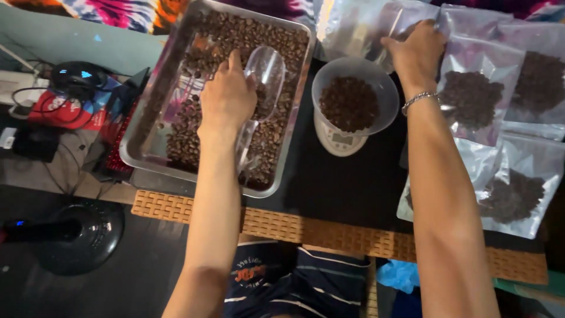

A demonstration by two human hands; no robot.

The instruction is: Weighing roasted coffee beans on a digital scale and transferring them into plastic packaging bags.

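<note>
Left hand: the left hand (226,97) is gripping a clear plastic scoop (263,82) over the steel tray (154,150) of coffee beans (268,138).
Right hand: the right hand (416,54) is pinching an empty clear pouch (369,26).
Progress: three filled pouches (474,97) are lying at the right of the bench; the bowl (354,94) on the scale (338,141) is sitting part full of beans, and many are waiting in the tray.

A clear plastic scoop (266,73) lies tilted over the brown coffee beans (259,35) in a shallow metal tray (154,88), bowl pointing away, its handle held in the left hand's (226,97) grip. An empty clear zip bag (368,26) stands crumpled behind the scale's bowl, its edge pinched by the right hand (416,56).
</note>
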